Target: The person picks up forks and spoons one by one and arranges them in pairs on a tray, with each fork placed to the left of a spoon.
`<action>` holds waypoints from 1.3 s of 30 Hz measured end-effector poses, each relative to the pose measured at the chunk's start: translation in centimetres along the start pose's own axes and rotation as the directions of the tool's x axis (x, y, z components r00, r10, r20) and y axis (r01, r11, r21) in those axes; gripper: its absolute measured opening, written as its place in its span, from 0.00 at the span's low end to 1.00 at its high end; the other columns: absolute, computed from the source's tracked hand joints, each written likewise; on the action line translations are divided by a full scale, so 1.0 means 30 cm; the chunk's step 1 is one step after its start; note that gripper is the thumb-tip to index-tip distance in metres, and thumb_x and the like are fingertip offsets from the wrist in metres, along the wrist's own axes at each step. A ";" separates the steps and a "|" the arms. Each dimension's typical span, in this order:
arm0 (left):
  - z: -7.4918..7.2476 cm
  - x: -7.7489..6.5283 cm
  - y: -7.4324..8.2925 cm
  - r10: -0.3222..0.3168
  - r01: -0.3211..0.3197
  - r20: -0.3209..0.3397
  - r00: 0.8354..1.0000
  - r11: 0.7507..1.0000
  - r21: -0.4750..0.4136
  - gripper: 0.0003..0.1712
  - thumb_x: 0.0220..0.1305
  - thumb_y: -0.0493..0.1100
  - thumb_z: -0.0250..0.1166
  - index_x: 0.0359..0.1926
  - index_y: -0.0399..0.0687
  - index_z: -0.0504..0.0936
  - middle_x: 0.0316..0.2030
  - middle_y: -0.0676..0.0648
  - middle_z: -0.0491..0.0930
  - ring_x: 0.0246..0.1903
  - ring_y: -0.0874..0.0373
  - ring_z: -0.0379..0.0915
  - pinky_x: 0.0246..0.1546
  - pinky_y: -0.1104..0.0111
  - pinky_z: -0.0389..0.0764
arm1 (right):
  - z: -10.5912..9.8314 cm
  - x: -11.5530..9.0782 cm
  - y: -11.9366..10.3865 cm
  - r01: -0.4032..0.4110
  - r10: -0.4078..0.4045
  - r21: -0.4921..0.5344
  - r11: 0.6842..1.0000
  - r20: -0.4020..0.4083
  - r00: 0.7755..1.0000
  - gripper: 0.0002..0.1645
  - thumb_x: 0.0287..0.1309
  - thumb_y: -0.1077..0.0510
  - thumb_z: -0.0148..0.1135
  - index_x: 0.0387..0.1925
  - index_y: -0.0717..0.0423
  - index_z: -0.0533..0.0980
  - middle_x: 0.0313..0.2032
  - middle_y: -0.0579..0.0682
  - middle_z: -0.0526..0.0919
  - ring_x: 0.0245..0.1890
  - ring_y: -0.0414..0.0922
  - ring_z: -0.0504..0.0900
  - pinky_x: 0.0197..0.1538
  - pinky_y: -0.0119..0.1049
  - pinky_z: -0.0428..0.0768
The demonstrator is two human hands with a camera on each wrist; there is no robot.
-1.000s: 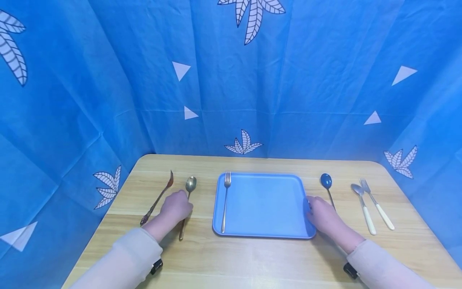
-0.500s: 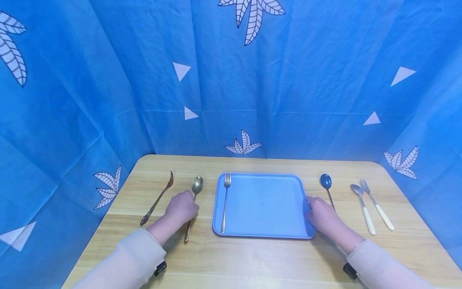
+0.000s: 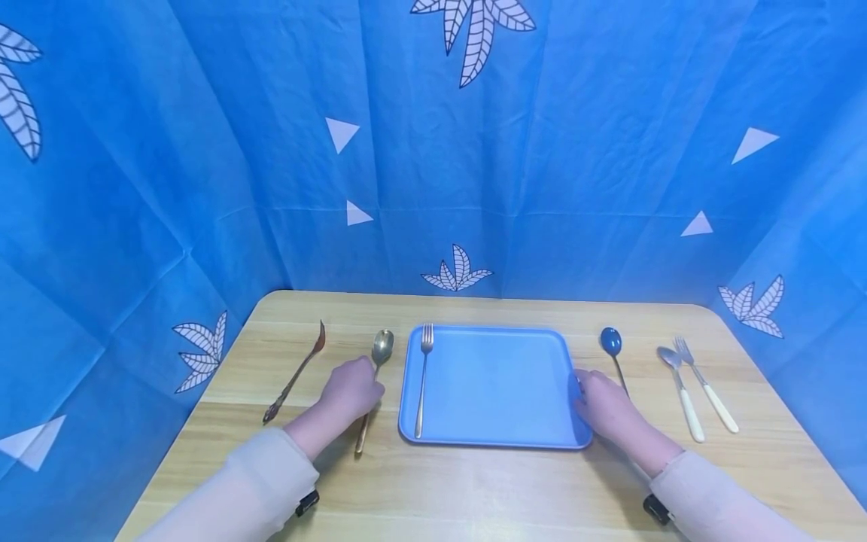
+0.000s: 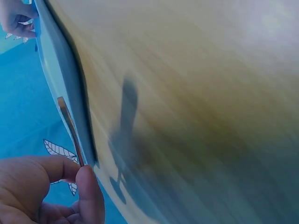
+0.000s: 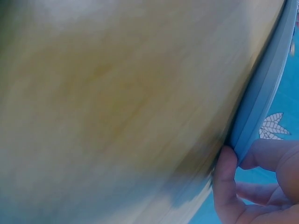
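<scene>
My left hand [image 3: 352, 390] pinches a metal spoon [image 3: 382, 346] by its handle, just left of the blue tray [image 3: 501, 388]. In the left wrist view the spoon's handle [image 4: 70, 125] rises from between thumb and finger, and its shadow falls on the wood. The spoon's bowl points away from me, toward the back of the table. On the tray's left side lies a fork [image 3: 424, 380], tines to the back. My right hand [image 3: 603, 403] grips the tray's right rim, with thumb and finger on either side of the edge [image 5: 254, 109] in the right wrist view.
A dark ornate-handled utensil [image 3: 298, 376] lies at the left of the wooden table [image 3: 467, 489]. Right of the tray are a dark blue spoon [image 3: 612, 342], a white-handled spoon [image 3: 684, 395] and a white-handled fork [image 3: 707, 384]. A blue patterned cloth [image 3: 582, 150] hangs behind.
My left hand has carried the metal spoon rightward, from near the ornate utensil to close beside the tray. The right hand and the tray have stayed in place.
</scene>
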State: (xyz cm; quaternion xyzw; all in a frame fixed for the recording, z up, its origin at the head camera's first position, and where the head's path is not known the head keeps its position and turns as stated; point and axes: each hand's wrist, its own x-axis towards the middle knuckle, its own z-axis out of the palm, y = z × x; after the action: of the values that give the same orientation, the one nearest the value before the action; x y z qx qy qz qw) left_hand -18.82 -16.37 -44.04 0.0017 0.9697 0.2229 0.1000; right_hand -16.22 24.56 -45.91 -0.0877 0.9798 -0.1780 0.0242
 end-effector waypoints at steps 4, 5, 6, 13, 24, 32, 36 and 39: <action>0.005 0.007 0.025 0.029 -0.029 -0.004 1.000 1.000 -0.002 0.07 0.60 0.37 0.62 0.26 0.46 0.73 0.22 0.47 0.73 0.20 0.54 0.69 0.20 0.66 0.72 | 0.007 0.000 0.010 0.010 -0.010 0.002 1.000 -0.010 1.000 0.28 0.54 0.70 0.64 0.56 0.81 0.70 0.36 0.66 0.81 0.39 0.60 0.82 0.44 0.54 0.83; 0.007 0.008 0.032 0.037 -0.037 -0.006 0.999 0.999 -0.003 0.08 0.59 0.37 0.62 0.25 0.46 0.73 0.21 0.48 0.73 0.20 0.54 0.69 0.20 0.66 0.72 | 0.008 0.001 0.012 0.012 -0.012 0.002 1.000 -0.011 1.000 0.28 0.54 0.70 0.63 0.56 0.82 0.70 0.37 0.67 0.81 0.39 0.61 0.82 0.45 0.54 0.83; 0.007 0.009 0.039 0.040 -0.040 -0.006 0.999 0.999 -0.006 0.09 0.59 0.37 0.62 0.25 0.46 0.73 0.21 0.48 0.73 0.20 0.55 0.69 0.20 0.66 0.72 | 0.009 0.001 0.013 0.010 -0.010 0.004 1.000 -0.010 1.000 0.28 0.54 0.70 0.63 0.56 0.82 0.70 0.37 0.67 0.81 0.39 0.61 0.82 0.45 0.54 0.83; 0.018 0.015 0.074 0.061 -0.061 -0.001 0.998 0.998 -0.010 0.12 0.61 0.38 0.63 0.21 0.47 0.73 0.18 0.50 0.72 0.18 0.56 0.69 0.20 0.67 0.72 | 0.007 0.004 0.009 -0.001 0.001 0.006 1.000 0.005 1.000 0.29 0.56 0.70 0.63 0.57 0.82 0.69 0.39 0.68 0.80 0.40 0.62 0.82 0.45 0.54 0.83; 0.041 0.029 0.120 0.079 -0.079 0.001 0.997 0.997 -0.022 0.14 0.62 0.38 0.62 0.21 0.48 0.72 0.16 0.51 0.69 0.17 0.58 0.67 0.19 0.68 0.70 | 0.007 0.009 0.004 0.006 -0.006 -0.006 1.000 0.009 1.000 0.28 0.56 0.69 0.63 0.57 0.82 0.69 0.37 0.66 0.81 0.39 0.60 0.82 0.44 0.52 0.83; 0.057 0.047 0.147 0.082 -0.082 0.001 0.997 0.996 -0.027 0.17 0.62 0.39 0.64 0.18 0.48 0.70 0.15 0.53 0.66 0.16 0.58 0.65 0.18 0.68 0.68 | 0.008 0.008 0.010 0.016 -0.016 -0.014 1.000 0.006 1.000 0.28 0.55 0.70 0.64 0.56 0.82 0.70 0.36 0.66 0.80 0.37 0.59 0.82 0.43 0.52 0.83; 0.069 0.055 0.166 0.093 -0.092 0.003 0.996 0.995 -0.038 0.20 0.62 0.39 0.64 0.15 0.49 0.68 0.13 0.54 0.64 0.15 0.60 0.64 0.17 0.70 0.67 | 0.007 0.009 0.012 0.011 -0.010 -0.009 1.000 0.014 1.000 0.28 0.56 0.69 0.63 0.56 0.82 0.69 0.36 0.65 0.80 0.37 0.59 0.82 0.43 0.52 0.83; 0.078 0.055 0.183 0.097 -0.097 0.009 0.995 0.995 -0.039 0.21 0.62 0.39 0.64 0.14 0.49 0.67 0.13 0.54 0.63 0.14 0.60 0.64 0.15 0.70 0.67 | 0.008 0.009 0.013 0.011 -0.011 -0.007 1.000 0.010 1.000 0.28 0.56 0.70 0.63 0.56 0.82 0.69 0.35 0.64 0.80 0.37 0.59 0.82 0.43 0.52 0.83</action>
State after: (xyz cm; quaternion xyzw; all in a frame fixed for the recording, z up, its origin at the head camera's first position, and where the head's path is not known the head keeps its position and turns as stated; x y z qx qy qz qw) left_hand -20.21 -10.32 -44.05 0.0480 0.9634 0.2462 0.0946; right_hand -16.53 24.78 -46.27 -0.0941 0.9798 -0.1742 0.0278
